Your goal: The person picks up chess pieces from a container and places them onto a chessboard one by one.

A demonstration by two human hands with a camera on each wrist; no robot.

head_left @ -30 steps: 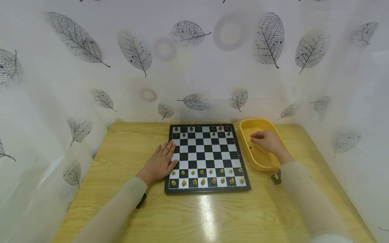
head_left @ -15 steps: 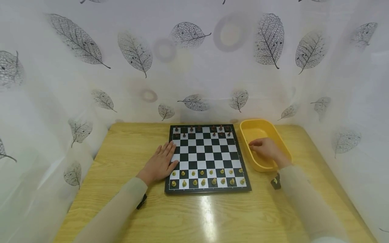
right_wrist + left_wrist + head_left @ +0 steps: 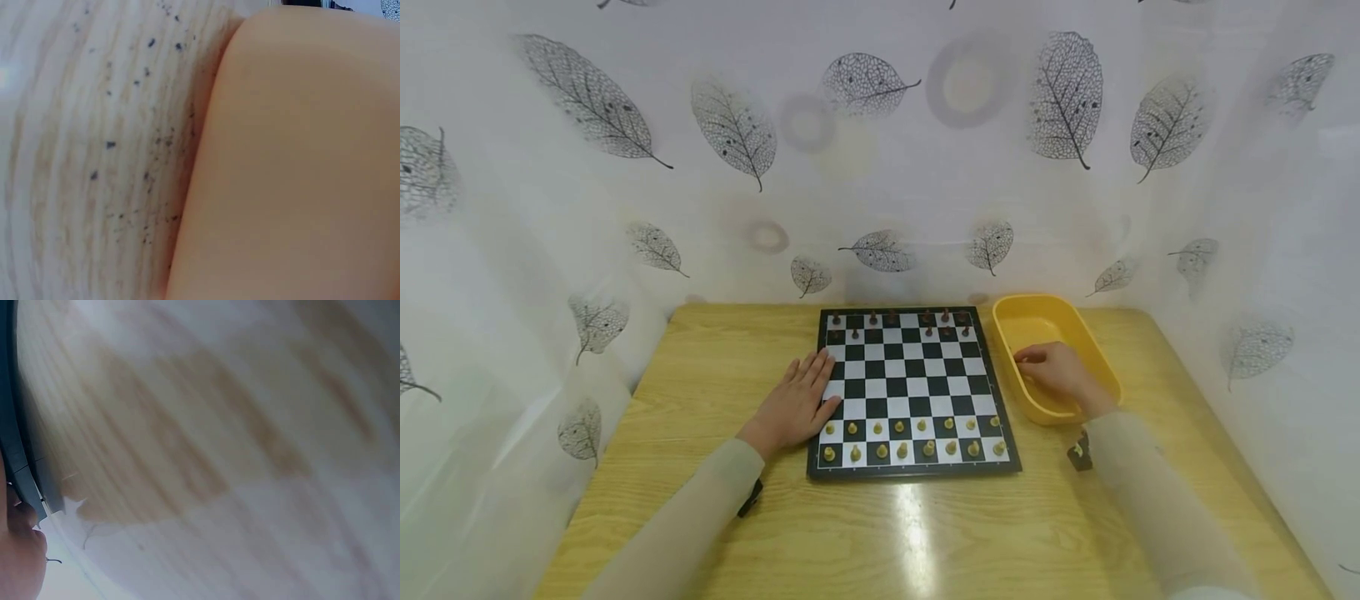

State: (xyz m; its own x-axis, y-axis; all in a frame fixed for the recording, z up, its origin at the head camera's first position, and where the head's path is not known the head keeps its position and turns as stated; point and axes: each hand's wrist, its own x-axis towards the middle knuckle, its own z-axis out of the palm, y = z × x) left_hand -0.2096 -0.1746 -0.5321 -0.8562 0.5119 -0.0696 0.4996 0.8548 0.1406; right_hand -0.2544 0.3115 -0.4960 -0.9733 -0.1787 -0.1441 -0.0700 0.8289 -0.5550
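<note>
Chessboard (image 3: 895, 367) lies on the wooden table (image 3: 820, 542), just left of the yellow tray (image 3: 1022, 321). Yellow pieces (image 3: 928, 448) fill your two near rows; reddish-brown pieces (image 3: 854, 334) leave gaps in the far two. Your left hand (image 3: 793, 404) lies flat, fingers straight, over the board's left edge. Your right hand (image 3: 1056, 368) is in the tray, fingertips bunched; can't tell if they pinch anything. Probably the piece-fetching step; next needs a secure pinch, then a lift to a far-row gap.
</note>
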